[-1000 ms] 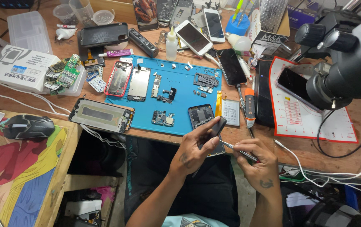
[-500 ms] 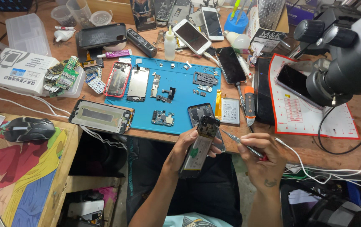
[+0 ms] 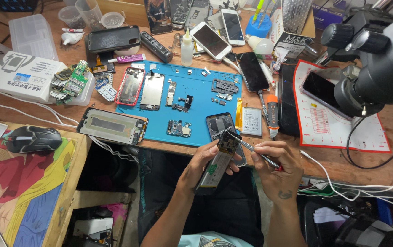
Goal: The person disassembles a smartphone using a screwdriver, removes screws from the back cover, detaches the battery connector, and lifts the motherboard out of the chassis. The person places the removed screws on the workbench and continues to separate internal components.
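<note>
Below the blue mat (image 3: 196, 98) | left hand (image 3: 203, 164) grip closed on opened phone (image 3: 219, 158) | right hand (image 3: 276, 167) pinches tweezers (image 3: 251, 148)

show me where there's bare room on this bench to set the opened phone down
Bare spots: the blue silicone work mat between the small dark board and the grey metal frame parts; the white red-edged mat below the dark phone; brown bench edge beside the right hand. The back row around the white glue bottle is crowded.
</note>
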